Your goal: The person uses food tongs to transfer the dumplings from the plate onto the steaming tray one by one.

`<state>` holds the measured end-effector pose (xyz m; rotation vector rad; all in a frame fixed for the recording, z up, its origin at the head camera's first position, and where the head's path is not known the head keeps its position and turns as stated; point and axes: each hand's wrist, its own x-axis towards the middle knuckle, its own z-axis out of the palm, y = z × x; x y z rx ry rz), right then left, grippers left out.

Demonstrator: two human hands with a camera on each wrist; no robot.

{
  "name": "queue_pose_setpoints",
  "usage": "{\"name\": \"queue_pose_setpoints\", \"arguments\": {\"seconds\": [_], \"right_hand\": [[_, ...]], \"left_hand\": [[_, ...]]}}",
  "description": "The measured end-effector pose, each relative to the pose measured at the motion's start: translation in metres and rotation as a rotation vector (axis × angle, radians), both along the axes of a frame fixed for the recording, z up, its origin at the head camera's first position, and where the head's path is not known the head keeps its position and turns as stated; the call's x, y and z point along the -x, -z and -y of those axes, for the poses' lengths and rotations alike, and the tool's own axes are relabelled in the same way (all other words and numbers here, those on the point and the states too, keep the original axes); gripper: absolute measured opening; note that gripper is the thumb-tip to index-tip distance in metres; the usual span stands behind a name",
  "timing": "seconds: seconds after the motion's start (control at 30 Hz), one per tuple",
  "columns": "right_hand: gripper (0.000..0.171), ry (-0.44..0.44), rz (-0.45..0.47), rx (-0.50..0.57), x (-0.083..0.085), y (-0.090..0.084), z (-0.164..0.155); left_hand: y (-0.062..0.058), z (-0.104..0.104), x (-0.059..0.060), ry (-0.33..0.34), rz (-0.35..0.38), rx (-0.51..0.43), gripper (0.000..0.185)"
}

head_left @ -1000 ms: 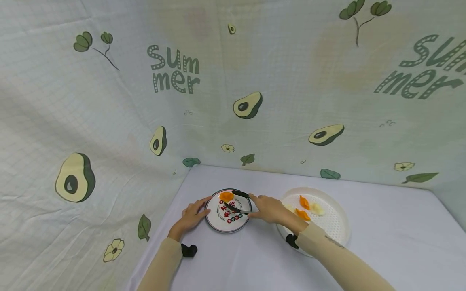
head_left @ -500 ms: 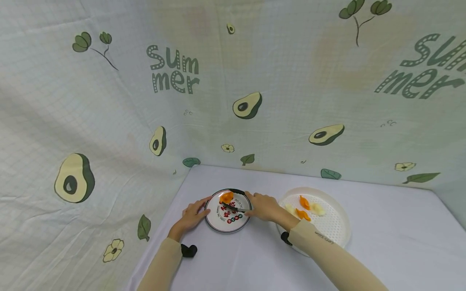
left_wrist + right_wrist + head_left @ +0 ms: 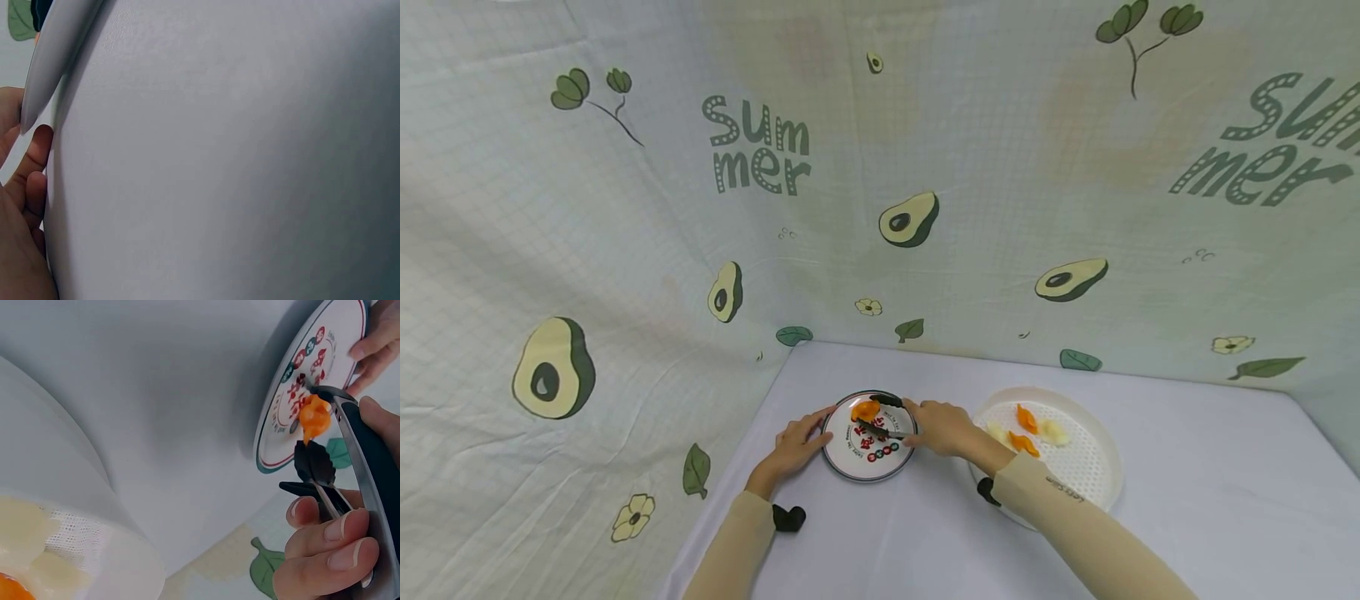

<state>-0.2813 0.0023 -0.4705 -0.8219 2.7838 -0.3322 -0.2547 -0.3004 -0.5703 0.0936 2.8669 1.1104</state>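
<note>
In the head view, my left hand (image 3: 800,443) grips the left rim of a white plate (image 3: 846,461) with red print, the thumb on top. The left wrist view shows the plate's edge (image 3: 53,62) between thumb and fingers. My right hand (image 3: 942,428) holds black-tipped metal tongs (image 3: 891,434) over the plate. An orange dumpling-like piece (image 3: 866,410) lies on the plate's far part, with the tong tips on either side of it. In the right wrist view, one tip is close to the orange piece (image 3: 314,417); whether both touch it I cannot tell.
To the right stands a round white tray (image 3: 1097,467) with a perforated base, partly under the right forearm. It holds orange pieces (image 3: 1027,418) and pale pieces (image 3: 1054,432). A patterned cloth (image 3: 970,275) hangs behind the white table (image 3: 910,533).
My right hand has moved slightly left, bringing the tong tips in around the orange piece. The tongs' arms are nearer together. My left hand stays at the plate's rim.
</note>
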Motion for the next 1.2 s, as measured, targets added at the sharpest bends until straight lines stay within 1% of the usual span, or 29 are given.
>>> {"name": "queue_pose_setpoints", "arguments": {"seconds": [0.23, 0.43, 0.63, 0.9, 1.2], "right_hand": [[0.069, 0.005, 0.013, -0.001, -0.003, 0.001, 0.000], [0.064, 0.011, 0.039, 0.023, -0.006, 0.002, 0.001], [0.064, 0.019, 0.042, 0.043, -0.007, 0.002, 0.000], [0.063, 0.047, 0.111, 0.155, -0.010, 0.008, -0.001], [0.063, 0.042, 0.107, 0.173, -0.012, 0.008, -0.002]], "left_hand": [[0.000, 0.000, 0.000, -0.001, -0.004, -0.001, 0.051], [0.001, 0.001, 0.000, 0.011, -0.009, -0.024, 0.051], [0.002, 0.002, 0.001, 0.014, -0.005, -0.020, 0.051], [0.000, 0.001, 0.000, 0.012, 0.003, -0.025, 0.052], [0.001, 0.001, -0.002, 0.011, -0.018, -0.017, 0.051]]}}
